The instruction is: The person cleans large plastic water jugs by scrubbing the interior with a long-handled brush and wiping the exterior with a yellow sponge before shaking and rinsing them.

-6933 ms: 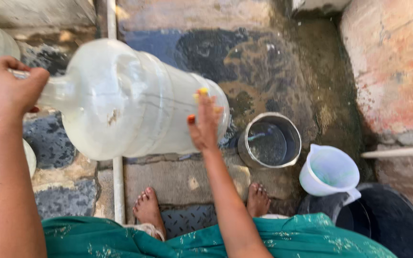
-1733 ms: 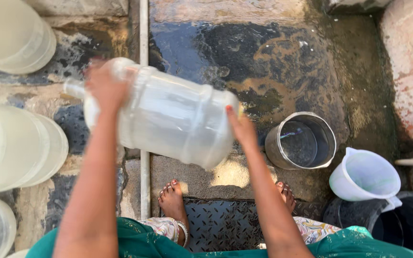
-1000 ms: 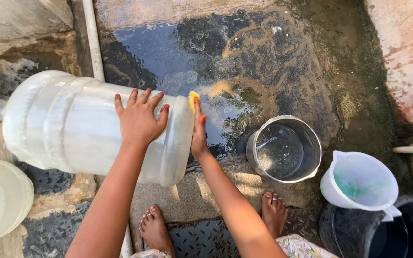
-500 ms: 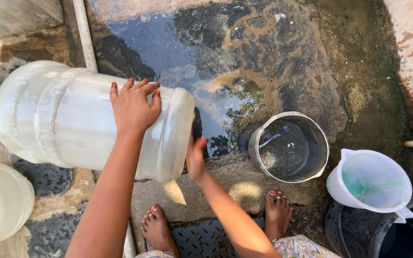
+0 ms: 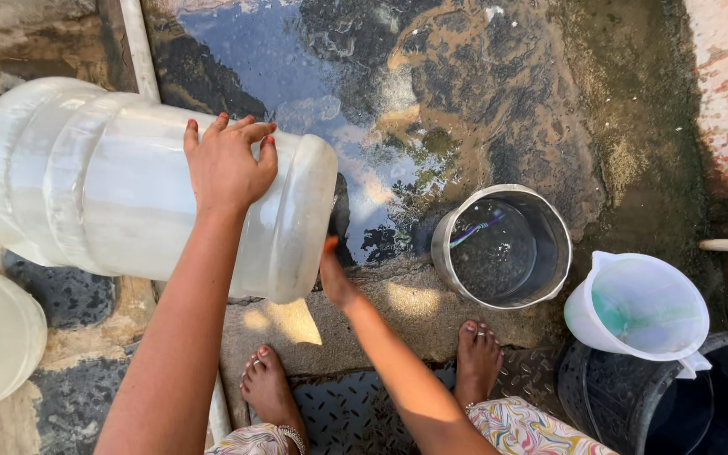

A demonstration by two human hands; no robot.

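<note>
The left hand (image 5: 227, 164) lies palm-down with fingers spread and slightly curled, the nails painted red, the wrist straight. Its bare forearm runs down and to the left, toward the lower edge of the view. The right hand (image 5: 334, 278) is lower and to the right, turned mostly away from the camera, so only its back and the base of the thumb show; whether its fingers are closed cannot be told. Its forearm slants down to the right.

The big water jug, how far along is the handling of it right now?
Looks done: the ground is wet and puddled. In hand: the big water jug lies sideways, left hand on top, right hand at its base. Left: it isn't upright yet; the steel pot and white pitcher sit untouched.
</note>
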